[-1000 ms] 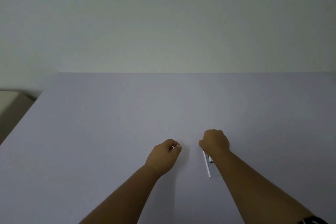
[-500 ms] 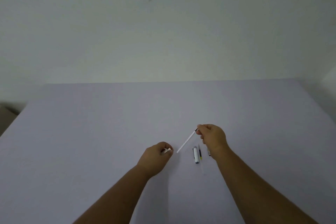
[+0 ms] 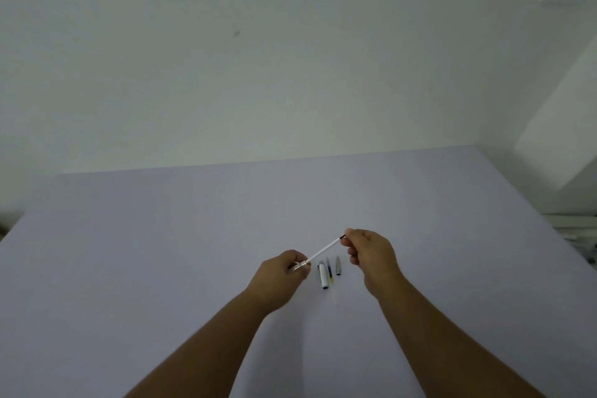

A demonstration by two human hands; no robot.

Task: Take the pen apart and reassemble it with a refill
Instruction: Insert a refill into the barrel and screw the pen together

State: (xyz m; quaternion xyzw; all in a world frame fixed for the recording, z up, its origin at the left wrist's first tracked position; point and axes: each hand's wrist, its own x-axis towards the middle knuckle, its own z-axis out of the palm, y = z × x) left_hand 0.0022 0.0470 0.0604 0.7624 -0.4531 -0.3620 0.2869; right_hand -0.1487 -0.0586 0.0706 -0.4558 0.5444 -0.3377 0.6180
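My right hand [image 3: 371,252] pinches the far, dark end of a thin white refill [image 3: 324,249] that slants down to the left. Its lower end meets a small silvery pen piece [image 3: 299,265] pinched in my left hand [image 3: 284,275]. Whether the refill's tip is inside that piece I cannot tell. Between my hands, on the pale lilac table [image 3: 161,252], lie a white pen barrel [image 3: 323,275], a thin dark refill with a yellow end [image 3: 329,270] and a short grey pen piece [image 3: 338,265], side by side.
A plain pale wall rises behind the table's far edge. At the right edge of view stand a white block [image 3: 562,145] and some pale clutter [image 3: 578,229] beyond the table's corner. The table's left edge runs off at the lower left.
My right hand lifted the white refill off the table and swung its lower end to the piece in my left hand. The view shifted, which uncovered the three parts lying between my hands.
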